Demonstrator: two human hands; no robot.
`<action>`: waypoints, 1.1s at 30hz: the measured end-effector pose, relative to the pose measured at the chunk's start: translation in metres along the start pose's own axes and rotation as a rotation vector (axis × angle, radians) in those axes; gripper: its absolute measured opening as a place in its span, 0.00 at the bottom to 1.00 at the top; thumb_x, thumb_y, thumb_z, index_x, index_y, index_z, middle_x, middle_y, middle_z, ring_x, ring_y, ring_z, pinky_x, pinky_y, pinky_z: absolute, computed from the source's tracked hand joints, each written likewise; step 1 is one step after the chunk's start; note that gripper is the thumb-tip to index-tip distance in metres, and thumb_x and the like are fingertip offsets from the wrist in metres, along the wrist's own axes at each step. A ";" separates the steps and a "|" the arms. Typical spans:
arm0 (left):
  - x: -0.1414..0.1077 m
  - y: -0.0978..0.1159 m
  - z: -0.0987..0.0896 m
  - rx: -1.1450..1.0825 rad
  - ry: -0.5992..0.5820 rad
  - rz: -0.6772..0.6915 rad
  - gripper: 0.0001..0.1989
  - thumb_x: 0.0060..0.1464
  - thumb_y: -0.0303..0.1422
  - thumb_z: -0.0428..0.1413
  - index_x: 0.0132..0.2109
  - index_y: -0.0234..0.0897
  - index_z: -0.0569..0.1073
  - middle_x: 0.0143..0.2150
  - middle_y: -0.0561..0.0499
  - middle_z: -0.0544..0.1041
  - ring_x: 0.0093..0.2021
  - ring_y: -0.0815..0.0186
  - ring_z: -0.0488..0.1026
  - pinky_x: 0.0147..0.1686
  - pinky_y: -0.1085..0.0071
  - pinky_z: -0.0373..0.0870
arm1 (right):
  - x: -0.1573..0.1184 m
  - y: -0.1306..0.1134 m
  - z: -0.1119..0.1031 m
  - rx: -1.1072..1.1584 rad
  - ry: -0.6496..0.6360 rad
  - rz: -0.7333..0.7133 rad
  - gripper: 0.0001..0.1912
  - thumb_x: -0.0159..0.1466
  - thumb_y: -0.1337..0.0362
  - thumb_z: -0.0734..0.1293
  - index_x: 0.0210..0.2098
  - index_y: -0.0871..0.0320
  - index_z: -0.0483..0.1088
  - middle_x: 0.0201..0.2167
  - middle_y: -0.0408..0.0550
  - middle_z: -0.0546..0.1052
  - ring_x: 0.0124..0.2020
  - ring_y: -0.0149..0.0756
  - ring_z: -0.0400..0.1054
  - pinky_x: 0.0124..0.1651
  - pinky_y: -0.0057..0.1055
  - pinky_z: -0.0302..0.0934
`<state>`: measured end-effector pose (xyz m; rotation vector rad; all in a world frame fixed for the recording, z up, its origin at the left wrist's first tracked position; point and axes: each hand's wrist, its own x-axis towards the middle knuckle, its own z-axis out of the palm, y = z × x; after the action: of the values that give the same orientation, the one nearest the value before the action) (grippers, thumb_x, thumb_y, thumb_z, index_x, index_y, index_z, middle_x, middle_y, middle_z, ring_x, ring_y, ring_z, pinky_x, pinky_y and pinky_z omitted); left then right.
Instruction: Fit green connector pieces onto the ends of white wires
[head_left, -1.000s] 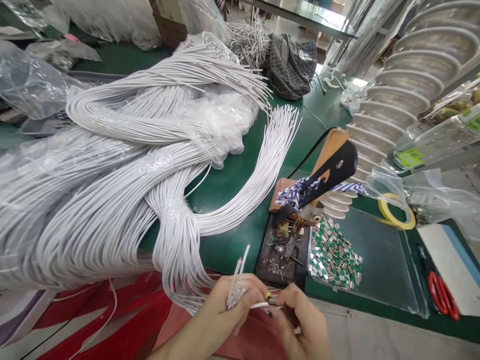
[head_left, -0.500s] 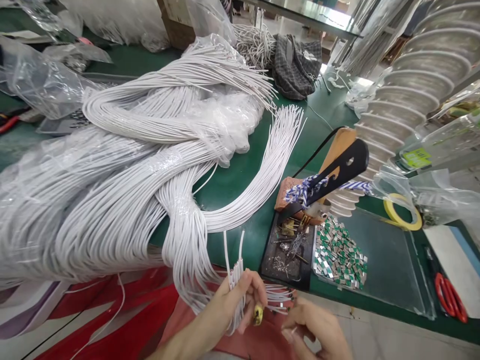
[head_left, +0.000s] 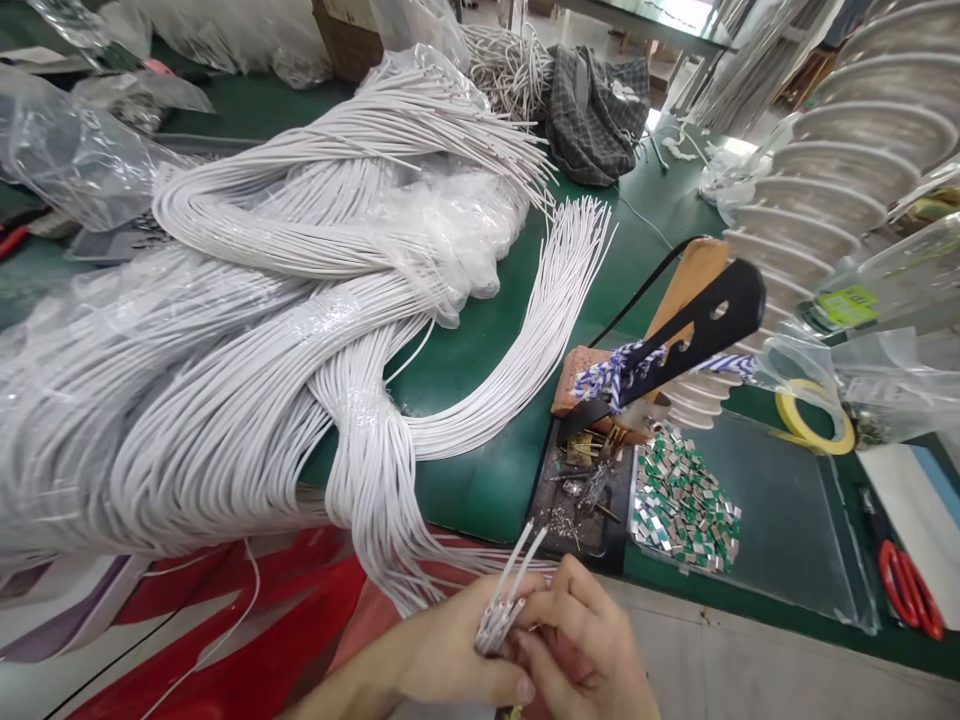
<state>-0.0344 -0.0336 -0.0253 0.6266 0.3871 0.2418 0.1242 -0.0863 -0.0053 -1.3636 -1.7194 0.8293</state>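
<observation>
Left hand (head_left: 450, 650) and right hand (head_left: 581, 640) are both clamped on a small bunch of white wires (head_left: 510, 585) just off the desk (head_left: 480, 470) edge, so keep those tips lined up evenly.

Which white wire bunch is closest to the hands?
The small bunch of white wires, ends fanned up, held between the left hand and right hand. The other white wires lie in big looped bundles on the green workbench mat.
</observation>
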 end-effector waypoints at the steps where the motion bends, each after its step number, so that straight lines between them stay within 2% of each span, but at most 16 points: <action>1: 0.001 0.002 0.000 0.038 -0.011 -0.011 0.18 0.45 0.31 0.65 0.44 0.35 0.71 0.32 0.53 0.70 0.27 0.73 0.63 0.26 0.80 0.61 | 0.001 0.001 -0.001 -0.040 -0.039 -0.029 0.06 0.62 0.69 0.65 0.34 0.56 0.75 0.25 0.43 0.70 0.25 0.31 0.68 0.27 0.23 0.63; 4: 0.005 0.006 -0.002 0.160 -0.047 -0.011 0.16 0.40 0.21 0.58 0.40 0.34 0.74 0.32 0.53 0.71 0.29 0.71 0.65 0.27 0.79 0.62 | 0.004 0.001 -0.003 -0.106 -0.133 -0.083 0.09 0.65 0.66 0.64 0.36 0.56 0.77 0.26 0.46 0.74 0.26 0.32 0.70 0.28 0.25 0.63; 7: 0.005 0.008 -0.005 0.237 -0.059 -0.036 0.16 0.39 0.21 0.56 0.39 0.34 0.75 0.31 0.54 0.71 0.28 0.71 0.65 0.27 0.79 0.62 | 0.007 0.000 -0.005 -0.120 -0.218 -0.121 0.12 0.67 0.66 0.61 0.34 0.57 0.77 0.25 0.46 0.75 0.25 0.32 0.70 0.26 0.24 0.62; 10: 0.003 0.008 -0.007 0.285 -0.072 -0.070 0.16 0.40 0.22 0.57 0.40 0.35 0.76 0.31 0.55 0.72 0.28 0.69 0.67 0.27 0.77 0.64 | 0.009 -0.002 -0.007 -0.117 -0.249 -0.161 0.14 0.65 0.69 0.59 0.32 0.56 0.75 0.24 0.45 0.75 0.23 0.30 0.69 0.25 0.24 0.60; 13: 0.004 0.011 -0.005 0.359 -0.052 -0.033 0.14 0.39 0.23 0.57 0.38 0.35 0.76 0.32 0.55 0.73 0.30 0.67 0.69 0.30 0.75 0.67 | 0.010 -0.003 -0.005 -0.110 -0.209 -0.166 0.13 0.67 0.69 0.58 0.32 0.55 0.74 0.24 0.44 0.75 0.23 0.31 0.70 0.25 0.24 0.60; 17: 0.008 0.016 0.001 0.468 -0.050 0.076 0.09 0.40 0.24 0.55 0.31 0.36 0.76 0.29 0.54 0.73 0.33 0.63 0.71 0.36 0.72 0.70 | 0.012 -0.003 -0.002 -0.156 -0.154 -0.177 0.12 0.69 0.63 0.62 0.31 0.55 0.73 0.22 0.42 0.75 0.20 0.30 0.68 0.23 0.25 0.58; 20: 0.009 0.016 0.003 0.501 -0.044 0.073 0.07 0.40 0.24 0.55 0.30 0.35 0.75 0.27 0.53 0.74 0.31 0.63 0.72 0.32 0.72 0.71 | 0.013 -0.005 -0.002 -0.201 -0.144 -0.188 0.13 0.70 0.61 0.61 0.30 0.56 0.71 0.21 0.43 0.75 0.20 0.31 0.69 0.23 0.26 0.57; 23: 0.008 0.014 0.000 0.493 -0.070 0.078 0.06 0.42 0.24 0.54 0.29 0.35 0.75 0.27 0.52 0.74 0.30 0.63 0.72 0.31 0.72 0.71 | 0.012 -0.005 -0.002 -0.173 -0.170 -0.188 0.14 0.69 0.64 0.60 0.29 0.56 0.70 0.20 0.43 0.75 0.19 0.32 0.69 0.22 0.26 0.57; 27: 0.005 0.014 -0.006 0.551 -0.104 0.101 0.06 0.47 0.25 0.54 0.31 0.35 0.76 0.29 0.51 0.76 0.34 0.60 0.74 0.35 0.71 0.72 | 0.011 -0.004 -0.001 -0.097 -0.247 -0.095 0.12 0.68 0.65 0.60 0.31 0.55 0.72 0.22 0.44 0.76 0.22 0.34 0.70 0.24 0.28 0.60; 30: 0.003 0.017 -0.006 0.551 -0.096 0.092 0.06 0.49 0.25 0.55 0.34 0.35 0.76 0.30 0.50 0.75 0.34 0.60 0.73 0.35 0.71 0.72 | 0.009 -0.003 -0.003 -0.062 -0.202 -0.081 0.10 0.66 0.65 0.61 0.31 0.56 0.71 0.22 0.44 0.76 0.21 0.33 0.69 0.24 0.27 0.61; 33: 0.002 0.024 0.001 0.513 -0.082 0.089 0.08 0.59 0.33 0.54 0.33 0.35 0.75 0.29 0.50 0.70 0.32 0.63 0.68 0.31 0.73 0.68 | 0.004 -0.002 -0.007 -0.040 -0.080 -0.077 0.09 0.66 0.64 0.63 0.29 0.56 0.71 0.19 0.42 0.73 0.19 0.30 0.67 0.22 0.25 0.59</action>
<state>-0.0345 -0.0145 -0.0103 1.1558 0.3438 0.2012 0.1287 -0.0823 0.0004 -1.2974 -1.8467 0.8202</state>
